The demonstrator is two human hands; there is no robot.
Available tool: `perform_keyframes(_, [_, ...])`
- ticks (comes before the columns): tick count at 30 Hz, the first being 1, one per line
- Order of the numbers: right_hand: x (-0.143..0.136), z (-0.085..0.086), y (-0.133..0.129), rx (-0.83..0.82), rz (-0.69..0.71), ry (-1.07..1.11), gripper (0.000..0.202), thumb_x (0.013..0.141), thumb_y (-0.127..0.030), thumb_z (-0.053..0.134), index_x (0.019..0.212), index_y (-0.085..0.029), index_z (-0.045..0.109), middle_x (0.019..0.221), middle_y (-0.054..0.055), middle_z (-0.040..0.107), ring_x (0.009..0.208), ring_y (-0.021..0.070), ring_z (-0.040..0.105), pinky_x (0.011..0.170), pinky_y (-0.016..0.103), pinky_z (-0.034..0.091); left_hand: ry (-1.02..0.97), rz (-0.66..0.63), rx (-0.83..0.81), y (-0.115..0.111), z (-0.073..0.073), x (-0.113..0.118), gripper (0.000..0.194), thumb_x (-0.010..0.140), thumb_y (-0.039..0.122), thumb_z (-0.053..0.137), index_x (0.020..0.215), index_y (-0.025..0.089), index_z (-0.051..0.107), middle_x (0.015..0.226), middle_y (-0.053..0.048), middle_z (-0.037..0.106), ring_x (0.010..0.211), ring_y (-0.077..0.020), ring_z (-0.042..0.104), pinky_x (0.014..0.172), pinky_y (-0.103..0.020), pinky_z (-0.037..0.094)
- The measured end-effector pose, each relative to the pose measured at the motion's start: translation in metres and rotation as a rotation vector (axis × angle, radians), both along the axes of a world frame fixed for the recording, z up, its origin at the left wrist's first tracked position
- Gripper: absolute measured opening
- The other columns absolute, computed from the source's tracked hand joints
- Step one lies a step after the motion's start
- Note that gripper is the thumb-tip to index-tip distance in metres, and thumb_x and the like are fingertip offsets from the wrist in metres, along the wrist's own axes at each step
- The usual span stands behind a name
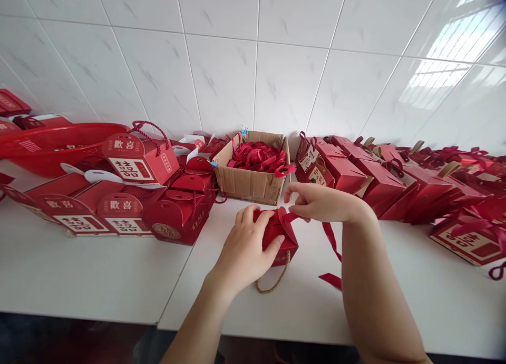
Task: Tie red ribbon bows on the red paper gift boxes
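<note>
A small red gift box (291, 244) stands on the white table in front of me, its top flaps folded together. My left hand (245, 251) is wrapped over its left side and top, thumb on the near face. A twisted tan cord handle (272, 289) hangs from the box onto the table. Above the right of the box, my right hand (322, 202) pinches a red ribbon (332, 241) where it meets the lid. The ribbon's loose length trails down behind my right forearm, and a cut end shows beside it.
Behind the box stands a cardboard box (249, 184) full of red ribbons (259, 157). Red boxes with cord handles (140, 161) are stacked at left, near a red plastic basin (35, 148). Rows of red boxes (379, 179) line the right side against the tiled wall (221, 79).
</note>
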State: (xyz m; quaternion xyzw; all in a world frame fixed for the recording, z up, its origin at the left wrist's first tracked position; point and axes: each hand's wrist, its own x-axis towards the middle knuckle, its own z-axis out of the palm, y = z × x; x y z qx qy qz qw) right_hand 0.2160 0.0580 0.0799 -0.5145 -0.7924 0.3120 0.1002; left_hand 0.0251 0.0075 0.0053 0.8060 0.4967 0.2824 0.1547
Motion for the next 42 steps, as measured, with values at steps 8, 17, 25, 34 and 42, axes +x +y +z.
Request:
perform_keyframes(8, [0.0, 0.002, 0.004, -0.084, 0.05, -0.044, 0.015, 0.079, -0.024, 0.051, 0.094, -0.024, 0.05, 0.062, -0.003, 0.058, 0.061, 0.0141, 0.051, 0.052, 0.024, 0.037, -0.067, 0.087, 0.006, 0.006, -0.004, 0.007, 0.029, 0.09, 0.031, 0.046, 0.114, 0.027, 0.062, 0.11, -0.01, 0.049, 0.111, -0.0285, 0.046, 0.093, -0.047, 0.045])
perform_keyframes(17, [0.003, -0.001, 0.006, -0.093, 0.088, -0.001, 0.015, 0.081, -0.027, 0.053, 0.095, -0.023, 0.052, 0.06, -0.003, 0.058, 0.056, 0.0132, 0.049, 0.052, 0.024, 0.036, -0.187, 0.154, 0.069, 0.014, -0.01, 0.016, 0.021, 0.088, 0.028, 0.05, 0.098, 0.022, 0.068, 0.112, -0.011, 0.054, 0.118, -0.0283, 0.043, 0.097, -0.045, 0.043])
perform_keyframes(25, [0.001, -0.003, 0.007, 0.006, 0.001, -0.05, 0.028, 0.086, -0.034, 0.051, 0.112, -0.025, 0.054, 0.099, 0.005, 0.067, 0.085, 0.0191, 0.06, 0.068, 0.029, 0.045, -0.378, 0.149, 0.018, 0.014, -0.007, 0.017, 0.014, 0.085, 0.022, 0.052, 0.083, 0.021, 0.066, 0.11, -0.008, 0.055, 0.117, -0.0245, 0.047, 0.098, -0.041, 0.042])
perform_keyframes(34, [-0.006, -0.004, 0.009, 0.014, 0.247, 0.044, 0.038, 0.091, -0.048, 0.041, 0.106, -0.02, 0.063, 0.107, 0.006, 0.065, 0.096, 0.0215, 0.058, 0.081, 0.033, 0.044, -0.544, 0.166, -0.126, 0.017, -0.002, 0.011, 0.014, 0.086, 0.027, 0.051, 0.08, 0.021, 0.062, 0.116, -0.006, 0.055, 0.116, -0.0236, 0.051, 0.098, -0.039, 0.04])
perform_keyframes(42, [-0.009, -0.008, 0.015, 0.054, 0.322, 0.046, 0.014, 0.085, -0.023, 0.049, 0.087, -0.018, 0.062, 0.093, 0.004, 0.065, 0.085, 0.0174, 0.056, 0.075, 0.029, 0.042, -0.635, 0.113, -0.096, 0.018, -0.003, 0.01, 0.013, 0.089, 0.025, 0.045, 0.08, 0.02, 0.054, 0.108, -0.006, 0.057, 0.104, -0.0185, 0.055, 0.079, -0.028, 0.047])
